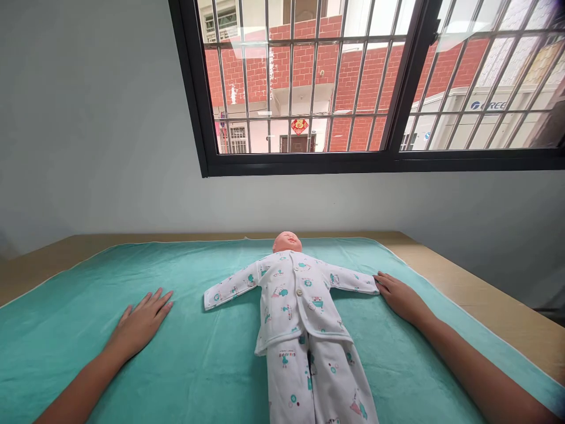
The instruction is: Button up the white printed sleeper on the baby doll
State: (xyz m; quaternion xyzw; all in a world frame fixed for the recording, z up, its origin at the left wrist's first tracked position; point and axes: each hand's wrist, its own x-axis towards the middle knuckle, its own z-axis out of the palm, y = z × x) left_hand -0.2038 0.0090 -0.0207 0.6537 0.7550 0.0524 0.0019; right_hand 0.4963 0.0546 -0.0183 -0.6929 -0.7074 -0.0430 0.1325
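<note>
A baby doll [288, 241] lies on its back on a teal cloth [198, 365], its head toward the wall. It wears a white printed pajama top [282, 294], buttoned at the front, and matching pajama pants [291, 383] whose lower ends run out of view. Both sleeves are stretched out sideways; the doll's hands do not show. My left hand [139, 324] rests flat on the cloth, apart from the left sleeve, fingers stretched. Beside the cuff of the right sleeve [357, 281] lies my right hand [401, 299], palm down, fingertips touching the cuff.
The cloth covers most of a wooden tabletop [477, 288], whose bare wood shows at the sides and back. A grey wall [110, 147] stands behind it. Above is a black-framed window [300, 165] with metal bars.
</note>
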